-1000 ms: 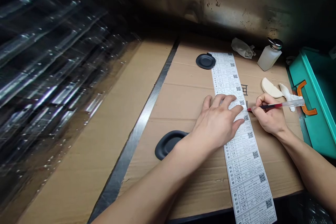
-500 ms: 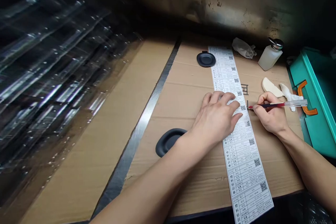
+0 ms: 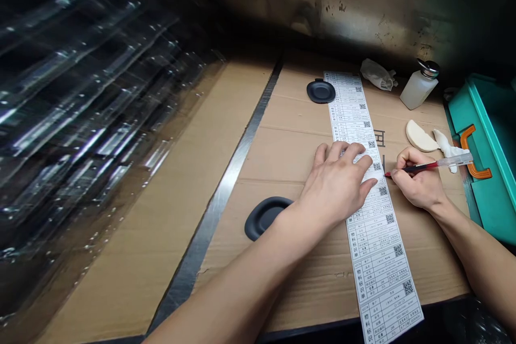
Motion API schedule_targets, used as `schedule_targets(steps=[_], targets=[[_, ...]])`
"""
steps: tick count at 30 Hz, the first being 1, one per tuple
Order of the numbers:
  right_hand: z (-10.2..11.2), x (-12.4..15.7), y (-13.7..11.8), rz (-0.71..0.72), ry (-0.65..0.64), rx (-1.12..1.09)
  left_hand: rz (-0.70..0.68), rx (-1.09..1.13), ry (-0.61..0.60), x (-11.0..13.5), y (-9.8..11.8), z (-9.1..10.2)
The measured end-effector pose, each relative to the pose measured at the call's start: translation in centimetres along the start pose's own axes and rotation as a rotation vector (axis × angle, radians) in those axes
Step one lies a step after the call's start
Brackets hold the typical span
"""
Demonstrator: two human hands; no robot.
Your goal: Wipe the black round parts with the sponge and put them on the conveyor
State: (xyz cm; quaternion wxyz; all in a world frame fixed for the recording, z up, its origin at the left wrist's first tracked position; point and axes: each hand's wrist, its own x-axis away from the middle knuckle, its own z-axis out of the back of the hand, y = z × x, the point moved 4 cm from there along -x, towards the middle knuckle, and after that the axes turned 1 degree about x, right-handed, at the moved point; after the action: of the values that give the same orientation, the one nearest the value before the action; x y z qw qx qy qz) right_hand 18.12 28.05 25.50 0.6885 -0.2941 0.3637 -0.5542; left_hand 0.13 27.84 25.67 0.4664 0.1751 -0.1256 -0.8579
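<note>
The person is pressing a long printed label strip (image 3: 373,236) flat on the cardboard (image 3: 306,279) with the open left hand (image 3: 336,183). The right hand (image 3: 419,183) is pinching a red pen (image 3: 419,167) narrowly, its tip just beside the strip. Whether any labels are marked is too small to tell.

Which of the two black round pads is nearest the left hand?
The lower black pad, right by the left hand and wrist; the other black pad sits farther off, beside the top of the label strip.
</note>
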Motion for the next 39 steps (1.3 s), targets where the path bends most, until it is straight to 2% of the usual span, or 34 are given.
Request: schedule_targets(steps=[18,24,30,35,39], targets=[[-0.2,0.0,-0.2,0.033,-0.021,0.066,0.000,-0.006,0.003,0.0,0.1,0.1],[0.3,0.0,-0.2,0.007,0.078,0.026,-0.003,0.000,0.015,-0.1,0.0,-0.1],[0.8,-0.4,-0.6,-0.037,0.132,0.007,0.025,0.040,0.105,-0.6,-0.4,-0.5],[0.9,-0.3,-0.5,-0.099,0.071,-0.010,0.014,0.043,0.049,-0.6,-0.1,-0.3],[0.9,0.6,-0.2,-0.103,0.088,-0.004,0.007,0.023,0.004,-0.3,0.3,0.0]])
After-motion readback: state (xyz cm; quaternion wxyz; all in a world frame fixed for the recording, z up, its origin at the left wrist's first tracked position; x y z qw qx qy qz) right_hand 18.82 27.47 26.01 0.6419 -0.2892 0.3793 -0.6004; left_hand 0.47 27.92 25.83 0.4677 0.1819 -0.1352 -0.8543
